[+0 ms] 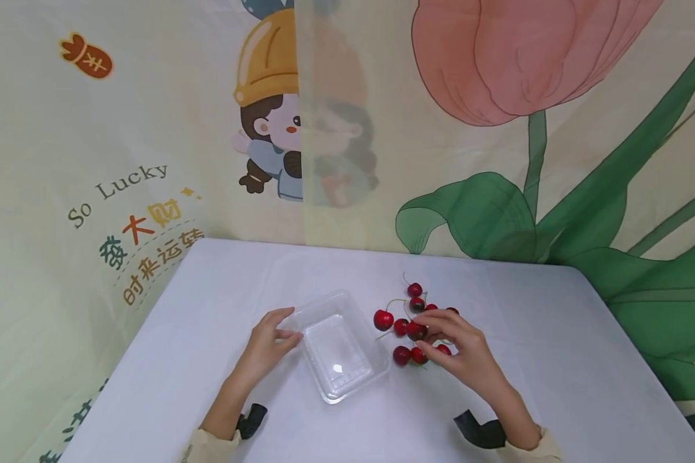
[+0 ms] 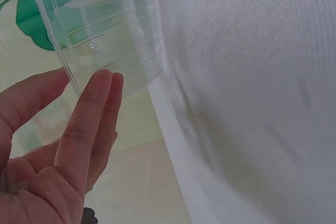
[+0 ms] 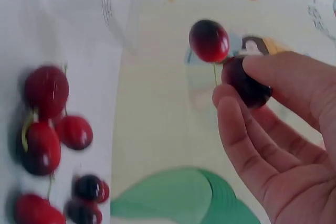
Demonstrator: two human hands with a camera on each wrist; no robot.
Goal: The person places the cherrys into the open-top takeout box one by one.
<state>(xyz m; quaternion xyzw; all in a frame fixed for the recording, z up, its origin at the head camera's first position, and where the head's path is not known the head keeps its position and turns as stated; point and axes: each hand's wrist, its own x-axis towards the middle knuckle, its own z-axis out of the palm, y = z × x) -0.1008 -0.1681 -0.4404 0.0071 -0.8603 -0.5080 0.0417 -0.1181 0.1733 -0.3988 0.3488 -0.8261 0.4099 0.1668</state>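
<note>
Largest first. Backdrop: pale cloth behind everything, printed with a pink tulip to the right. Below it, from where I stand, a white-covered table.

Clear plastic container: on the table, between the two hands, top uncovered, set at a slant. I can see straight through to its base.

Left hand: thumb and fingertips pinch the container's rim on its left side. Right hand: raised over the fruit, thumb and fingertips closed on a dark cherry. A dark strap shows near the left wrist.

Loose cherries: scattered just right of the container, red to near-black, some with green stems. A second cherry hangs off the table just beside the gripped one; cannot tell whether they are joined.
</note>
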